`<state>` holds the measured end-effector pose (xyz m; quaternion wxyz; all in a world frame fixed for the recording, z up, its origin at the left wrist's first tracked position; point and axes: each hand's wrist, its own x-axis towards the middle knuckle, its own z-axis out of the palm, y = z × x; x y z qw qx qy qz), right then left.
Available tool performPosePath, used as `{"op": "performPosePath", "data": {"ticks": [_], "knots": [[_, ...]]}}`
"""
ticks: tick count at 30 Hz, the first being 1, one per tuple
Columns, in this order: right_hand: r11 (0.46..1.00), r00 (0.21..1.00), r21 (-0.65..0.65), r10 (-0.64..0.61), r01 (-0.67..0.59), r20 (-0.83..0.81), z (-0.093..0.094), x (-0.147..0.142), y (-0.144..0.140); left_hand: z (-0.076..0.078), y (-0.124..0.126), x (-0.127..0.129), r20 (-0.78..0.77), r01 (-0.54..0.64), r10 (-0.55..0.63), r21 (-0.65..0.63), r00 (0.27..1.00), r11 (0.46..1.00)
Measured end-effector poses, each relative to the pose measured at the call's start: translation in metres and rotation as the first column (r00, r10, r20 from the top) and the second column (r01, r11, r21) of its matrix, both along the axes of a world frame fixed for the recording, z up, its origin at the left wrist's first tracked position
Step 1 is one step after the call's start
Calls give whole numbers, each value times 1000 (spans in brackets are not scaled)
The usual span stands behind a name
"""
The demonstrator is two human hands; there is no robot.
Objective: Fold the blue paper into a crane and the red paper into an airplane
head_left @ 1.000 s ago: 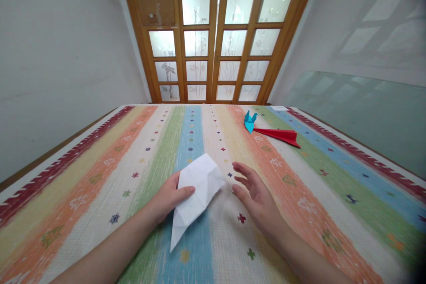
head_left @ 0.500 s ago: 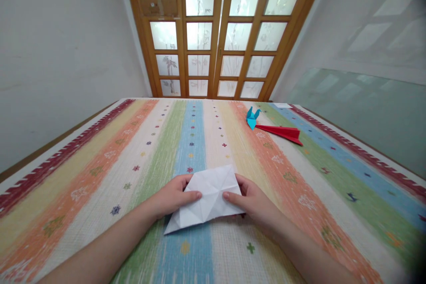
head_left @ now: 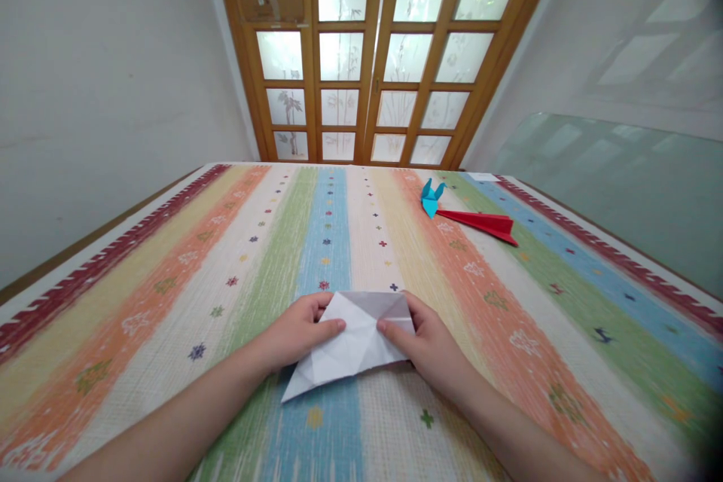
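A creased sheet of white paper is held just over the near middle of the table, with one pointed corner toward the lower left. My left hand pinches its left side, thumb on top and fingers behind. On the right side my right hand grips it the same way, its thumb pressing near the middle creases. The paper's far edge bends up between the hands. My fingertips under the sheet are hidden.
A striped tablecloth covers the table. Toward the far right lie a blue origami crane and a red paper plane, close together. Behind the table stands a wooden door with glass panes, with walls at both sides.
The paper's far part has folded upward, so its top corner no longer sticks out flat. Both hands keep their grip, the right thumb barely shifted. The camera view has tilted slightly.
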<state>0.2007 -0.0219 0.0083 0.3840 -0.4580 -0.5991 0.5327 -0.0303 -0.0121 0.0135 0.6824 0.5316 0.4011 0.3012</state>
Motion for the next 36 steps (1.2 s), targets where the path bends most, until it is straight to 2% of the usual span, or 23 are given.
{"op": "performPosePath", "data": {"ticks": [3,6,8,13,16,21,24,29,34,36], "knots": [[986,996,153,54,-65,73,2,4,0,3,1,0,77,-67,76,-108,994,992],[929,979,339,93,-151,180,3,8,-1,3,1,1,85,-125,140,-156,987,980],[892,961,401,108,-208,256,2,9,-3,2,2,1,78,-163,179,-181,981,970],[838,916,450,135,-309,377,1,10,-6,-3,3,1,47,-241,255,-201,966,949],[806,889,468,148,-362,434,5,11,-8,-2,3,1,-5,-230,231,-135,973,964],[745,803,417,260,-520,536,22,15,-10,-1,5,-1,-103,-187,186,1,977,982],[768,812,382,292,-514,506,31,16,-10,-1,5,-2,-135,-156,168,96,977,983],[871,883,317,234,-377,407,31,13,-10,1,4,-1,-204,-63,113,240,972,969],[892,867,231,269,-388,419,25,6,-13,-1,2,-1,-266,4,89,331,960,944],[888,854,217,282,-405,438,21,4,-13,-4,3,-2,-279,-10,125,380,952,925]]}}
